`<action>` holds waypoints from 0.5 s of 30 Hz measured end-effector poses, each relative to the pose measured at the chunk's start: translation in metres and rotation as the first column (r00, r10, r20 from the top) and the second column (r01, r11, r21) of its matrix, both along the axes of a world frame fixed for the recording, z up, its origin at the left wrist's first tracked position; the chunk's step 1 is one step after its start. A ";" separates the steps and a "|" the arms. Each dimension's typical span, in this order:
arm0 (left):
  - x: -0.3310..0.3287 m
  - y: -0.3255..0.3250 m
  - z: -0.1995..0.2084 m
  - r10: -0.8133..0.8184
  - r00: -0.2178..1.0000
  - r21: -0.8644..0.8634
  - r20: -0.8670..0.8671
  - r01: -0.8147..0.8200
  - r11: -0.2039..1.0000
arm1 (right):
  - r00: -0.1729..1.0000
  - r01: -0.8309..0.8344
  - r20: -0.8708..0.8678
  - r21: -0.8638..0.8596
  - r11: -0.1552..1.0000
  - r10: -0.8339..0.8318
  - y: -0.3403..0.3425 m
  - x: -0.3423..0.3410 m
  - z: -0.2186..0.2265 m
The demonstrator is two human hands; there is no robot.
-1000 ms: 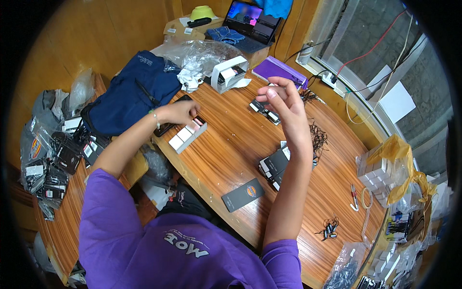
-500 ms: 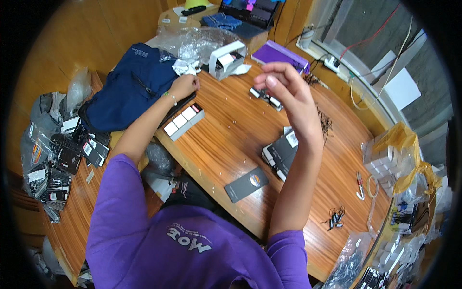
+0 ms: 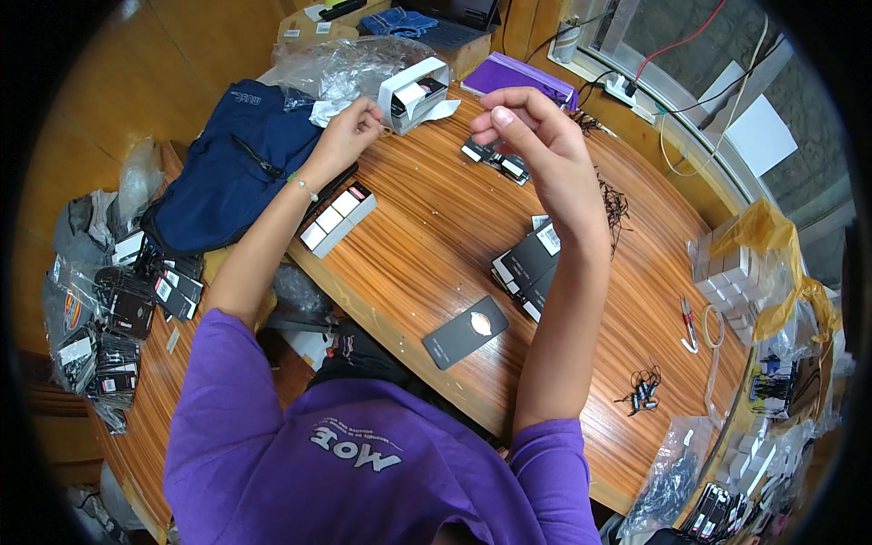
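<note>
My left hand (image 3: 352, 134) is raised over the far left part of the table, just beside an open white box (image 3: 420, 102) with dark and white pieces inside. Its fingertips are curled together, and what they hold, if anything, is too small to make out. My right hand (image 3: 551, 150) hovers farther right, empty, with loosely bent fingers and the thumb apart. Below it lie small black-and-white tags (image 3: 498, 162). A black card tag (image 3: 465, 332) with a light oval lies near the table's front edge. Beside my right forearm is a stack of black tags (image 3: 527, 268).
A small tray of white boxes (image 3: 338, 221) stands by the blue bag (image 3: 232, 168). Bundled black tags (image 3: 123, 304) lie at the left. On the right are red-handled pliers (image 3: 688, 324), black cords (image 3: 645, 391) and a clear bag of white boxes (image 3: 731, 272). A purple notebook (image 3: 520, 80) lies at the back.
My left hand has lifted from beside the bag toward the white box, its fingers turning up. My right hand has barely moved. The whole view has shifted slightly.
</note>
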State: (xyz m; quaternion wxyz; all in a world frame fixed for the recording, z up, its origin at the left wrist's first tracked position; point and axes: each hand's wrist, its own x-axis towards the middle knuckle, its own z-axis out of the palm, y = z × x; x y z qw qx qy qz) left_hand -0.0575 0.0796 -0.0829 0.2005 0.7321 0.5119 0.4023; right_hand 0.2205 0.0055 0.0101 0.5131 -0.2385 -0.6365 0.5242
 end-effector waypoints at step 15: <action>0.104 -0.078 0.064 -0.235 0.785 0.049 0.573 0.253 0.966 | 0.933 0.157 0.302 0.147 0.976 -0.196 0.013 -0.008 -0.017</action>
